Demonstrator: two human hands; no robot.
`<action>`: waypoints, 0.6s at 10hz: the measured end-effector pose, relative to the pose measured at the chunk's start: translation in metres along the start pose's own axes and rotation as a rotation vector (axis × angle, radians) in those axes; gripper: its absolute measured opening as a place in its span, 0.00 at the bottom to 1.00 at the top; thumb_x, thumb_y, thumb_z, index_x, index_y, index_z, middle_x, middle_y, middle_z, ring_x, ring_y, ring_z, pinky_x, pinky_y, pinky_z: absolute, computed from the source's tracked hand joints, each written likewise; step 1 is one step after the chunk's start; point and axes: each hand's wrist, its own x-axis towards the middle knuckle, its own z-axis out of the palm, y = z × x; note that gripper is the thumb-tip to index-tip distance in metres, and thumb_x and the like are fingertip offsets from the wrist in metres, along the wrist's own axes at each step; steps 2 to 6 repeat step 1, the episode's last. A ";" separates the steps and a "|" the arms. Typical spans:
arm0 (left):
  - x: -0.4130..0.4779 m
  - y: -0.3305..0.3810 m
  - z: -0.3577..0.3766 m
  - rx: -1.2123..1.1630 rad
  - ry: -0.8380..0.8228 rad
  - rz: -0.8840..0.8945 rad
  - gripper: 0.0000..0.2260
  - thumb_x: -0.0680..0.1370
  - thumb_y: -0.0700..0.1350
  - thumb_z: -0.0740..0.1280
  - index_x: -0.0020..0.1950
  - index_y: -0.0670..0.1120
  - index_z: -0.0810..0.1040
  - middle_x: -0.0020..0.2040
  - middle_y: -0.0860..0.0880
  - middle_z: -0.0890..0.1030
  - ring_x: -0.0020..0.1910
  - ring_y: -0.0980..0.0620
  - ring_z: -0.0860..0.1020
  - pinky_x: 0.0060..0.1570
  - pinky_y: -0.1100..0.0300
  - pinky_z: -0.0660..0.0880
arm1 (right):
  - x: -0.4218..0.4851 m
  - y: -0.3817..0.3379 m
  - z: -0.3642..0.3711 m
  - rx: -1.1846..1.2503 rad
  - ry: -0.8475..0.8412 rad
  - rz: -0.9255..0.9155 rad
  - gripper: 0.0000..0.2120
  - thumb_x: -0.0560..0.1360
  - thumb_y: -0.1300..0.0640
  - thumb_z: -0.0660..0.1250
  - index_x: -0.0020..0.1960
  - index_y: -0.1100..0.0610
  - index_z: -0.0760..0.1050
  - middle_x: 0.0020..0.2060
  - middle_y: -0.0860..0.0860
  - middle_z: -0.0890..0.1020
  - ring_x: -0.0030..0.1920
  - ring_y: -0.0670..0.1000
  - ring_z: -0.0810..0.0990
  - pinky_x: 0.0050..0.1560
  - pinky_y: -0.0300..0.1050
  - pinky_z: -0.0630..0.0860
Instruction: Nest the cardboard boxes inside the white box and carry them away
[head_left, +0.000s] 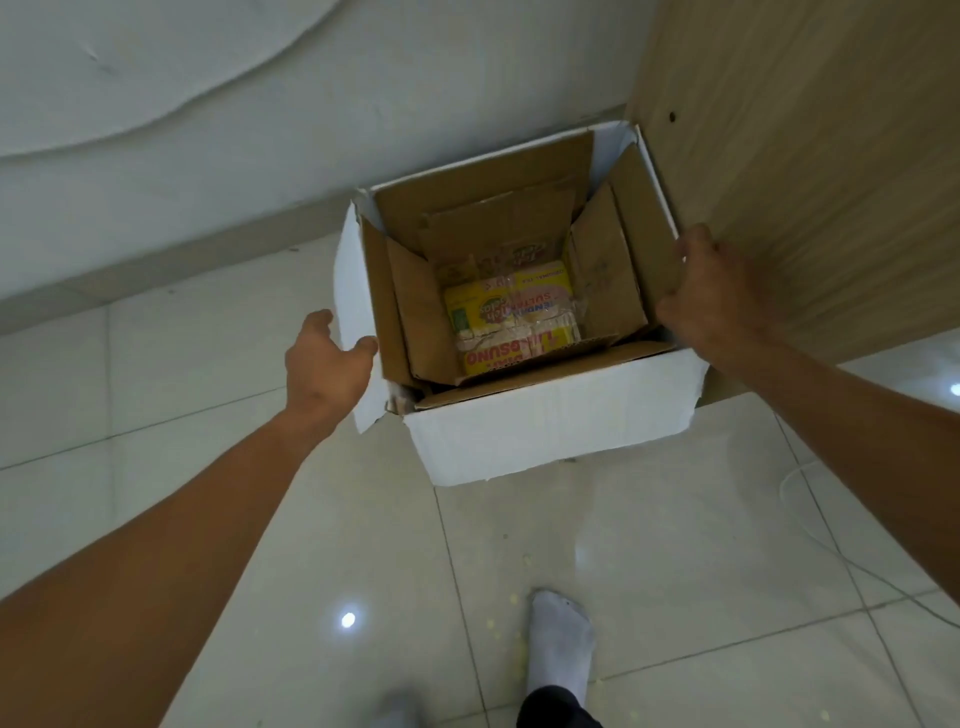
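Note:
The white box (550, 421) stands open on the tiled floor against the wall. Brown cardboard boxes (410, 306) sit nested inside it, their flaps standing up along its inner walls. At the bottom lies a yellow printed carton (514, 322). My left hand (324, 364) hovers open beside the box's left wall, fingertips close to its edge. My right hand (711, 296) is curled over the right rim, gripping the white box's wall and the cardboard flap there.
A light wooden cabinet panel (810, 171) rises just right of the box, close to my right hand. A white wall (208, 104) and its skirting run behind. My white-socked foot (561, 639) stands on the glossy tiles in front. A thin white cable (795, 478) lies at right.

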 end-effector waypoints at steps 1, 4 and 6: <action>-0.015 0.005 -0.031 -0.076 0.088 -0.009 0.21 0.75 0.47 0.69 0.66 0.44 0.71 0.60 0.45 0.78 0.52 0.50 0.75 0.48 0.62 0.67 | -0.012 -0.014 -0.021 0.075 -0.007 -0.002 0.22 0.72 0.62 0.65 0.64 0.60 0.65 0.43 0.60 0.77 0.42 0.62 0.77 0.42 0.55 0.76; -0.015 0.005 -0.031 -0.076 0.088 -0.009 0.21 0.75 0.47 0.69 0.66 0.44 0.71 0.60 0.45 0.78 0.52 0.50 0.75 0.48 0.62 0.67 | -0.012 -0.014 -0.021 0.075 -0.007 -0.002 0.22 0.72 0.62 0.65 0.64 0.60 0.65 0.43 0.60 0.77 0.42 0.62 0.77 0.42 0.55 0.76; -0.015 0.005 -0.031 -0.076 0.088 -0.009 0.21 0.75 0.47 0.69 0.66 0.44 0.71 0.60 0.45 0.78 0.52 0.50 0.75 0.48 0.62 0.67 | -0.012 -0.014 -0.021 0.075 -0.007 -0.002 0.22 0.72 0.62 0.65 0.64 0.60 0.65 0.43 0.60 0.77 0.42 0.62 0.77 0.42 0.55 0.76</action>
